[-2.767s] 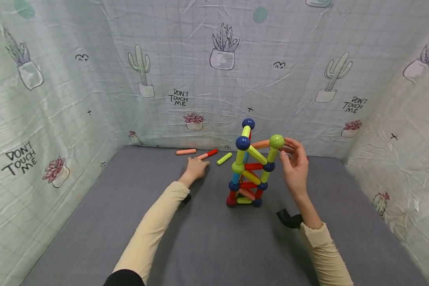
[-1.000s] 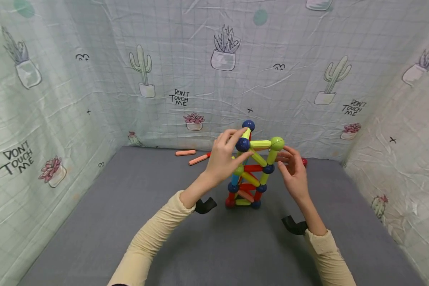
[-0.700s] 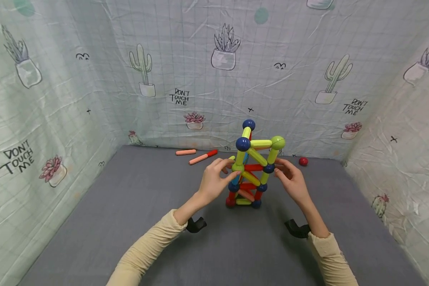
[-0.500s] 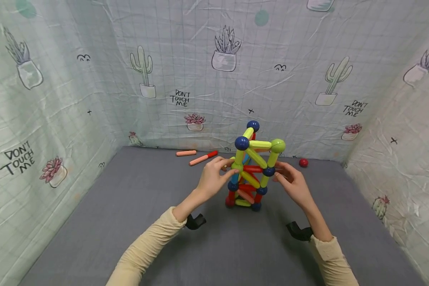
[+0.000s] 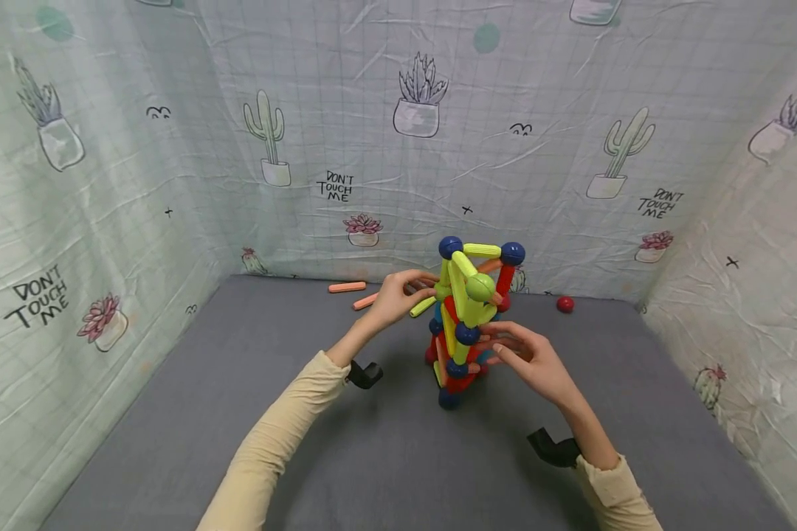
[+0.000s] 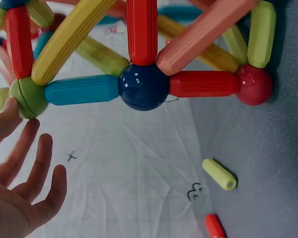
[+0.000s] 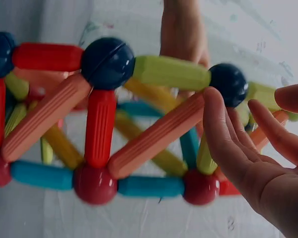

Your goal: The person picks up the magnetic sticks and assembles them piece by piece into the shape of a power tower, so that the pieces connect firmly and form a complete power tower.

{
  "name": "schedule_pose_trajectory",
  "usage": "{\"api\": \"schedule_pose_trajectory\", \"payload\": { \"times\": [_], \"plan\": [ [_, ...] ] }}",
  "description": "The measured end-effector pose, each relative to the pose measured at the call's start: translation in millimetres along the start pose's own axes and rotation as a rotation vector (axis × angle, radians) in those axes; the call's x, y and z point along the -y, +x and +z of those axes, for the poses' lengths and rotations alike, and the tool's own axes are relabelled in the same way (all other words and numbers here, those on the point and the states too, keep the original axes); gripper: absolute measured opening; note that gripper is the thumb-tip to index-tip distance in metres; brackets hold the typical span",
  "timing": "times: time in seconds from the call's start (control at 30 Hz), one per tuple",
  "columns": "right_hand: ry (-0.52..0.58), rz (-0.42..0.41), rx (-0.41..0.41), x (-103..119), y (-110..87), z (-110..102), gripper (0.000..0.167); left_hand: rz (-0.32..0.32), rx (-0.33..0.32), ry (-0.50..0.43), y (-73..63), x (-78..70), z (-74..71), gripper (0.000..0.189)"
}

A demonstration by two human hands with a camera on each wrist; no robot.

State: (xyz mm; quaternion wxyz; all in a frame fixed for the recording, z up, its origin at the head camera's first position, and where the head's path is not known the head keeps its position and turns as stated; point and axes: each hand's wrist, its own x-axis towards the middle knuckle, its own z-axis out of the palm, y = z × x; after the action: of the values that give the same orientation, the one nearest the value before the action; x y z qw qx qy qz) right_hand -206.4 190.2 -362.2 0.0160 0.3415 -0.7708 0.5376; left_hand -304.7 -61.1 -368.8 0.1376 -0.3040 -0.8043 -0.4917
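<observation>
A tall tower (image 5: 460,352) of magnetic sticks joined by balls stands upright on the grey table (image 5: 398,464). My left hand (image 5: 395,299) is at its upper left. In the left wrist view, its thumb and a finger pinch a green ball (image 6: 31,98) of the tower, while the other fingers stay apart. My right hand (image 5: 534,361) is at the tower's right side. In the right wrist view, its loosely extended fingers reach a navy ball (image 7: 228,84) and the stick ends beside it. A green ball (image 5: 480,287) tops the corner nearest me.
Behind the left hand lie two orange sticks, one (image 5: 347,287) fully seen and one (image 5: 365,302) partly covered. A yellow-green stick (image 5: 423,307) lies beside the tower. A red ball (image 5: 565,304) sits at the back right, before the patterned cloth (image 5: 531,214).
A yellow-green stick from the table now joins the top navy and green balls. Both hands moved down the tower's sides, and the tower turned, bringing its green-topped corner towards me.
</observation>
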Motion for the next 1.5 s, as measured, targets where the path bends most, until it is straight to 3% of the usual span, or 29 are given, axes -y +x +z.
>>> {"api": "schedule_pose_trajectory", "payload": {
  "times": [0.23, 0.37, 0.47, 0.53, 0.63, 0.8, 0.9, 0.97, 1.13, 1.3, 1.5],
  "plan": [
    [-0.002, -0.072, 0.078, 12.1, 2.0, 17.8, 0.033, -0.049, 0.118, -0.046, 24.4, 9.2, 7.1, 0.028],
    [-0.004, -0.059, 0.107, 16.4, 3.5, 24.6, 0.034, -0.091, 0.179, -0.079, 32.8, 11.5, 10.4, 0.029],
    [-0.003, -0.046, 0.111, 19.4, 3.5, 24.2, 0.034, -0.121, 0.187, -0.063, 34.2, 16.8, 9.8, 0.029],
    [-0.013, -0.073, 0.088, 22.0, 2.9, 20.0, 0.033, -0.139, 0.156, -0.025, 32.4, 26.8, 6.0, 0.028],
    [-0.003, -0.195, -0.019, 25.6, 2.3, 9.3, 0.03, -0.181, 0.065, 0.073, 25.1, 52.4, -5.9, 0.025],
    [0.074, -0.446, -0.359, 28.0, 7.0, -8.7, 0.024, -0.296, -0.058, 0.334, 3.0, 104.9, -29.9, 0.02],
    [0.087, -0.471, -0.538, 28.1, 12.3, -14.7, 0.022, -0.32, -0.047, 0.558, -10.2, 127.8, -38.2, 0.022],
    [0.09, -0.458, -0.606, 28.0, 15.3, -16.6, 0.021, -0.301, -0.007, 0.71, -17.6, 139.7, -40.4, 0.023],
    [0.087, -0.445, -0.656, 26.8, 20.1, -16.5, 0.019, -0.26, 0.113, 0.938, -31.0, 155.0, -39.1, 0.021],
    [0.045, -0.434, -0.688, 25.7, 24.7, -15.6, 0.019, -0.274, 0.161, 0.987, -35.9, 155.0, -40.5, 0.023],
    [0.062, -0.436, -0.701, 22.9, 25.5, -14.4, 0.019, -0.375, 0.298, 1.036, -36.7, 150.0, -48.8, 0.029]
  ]
}}
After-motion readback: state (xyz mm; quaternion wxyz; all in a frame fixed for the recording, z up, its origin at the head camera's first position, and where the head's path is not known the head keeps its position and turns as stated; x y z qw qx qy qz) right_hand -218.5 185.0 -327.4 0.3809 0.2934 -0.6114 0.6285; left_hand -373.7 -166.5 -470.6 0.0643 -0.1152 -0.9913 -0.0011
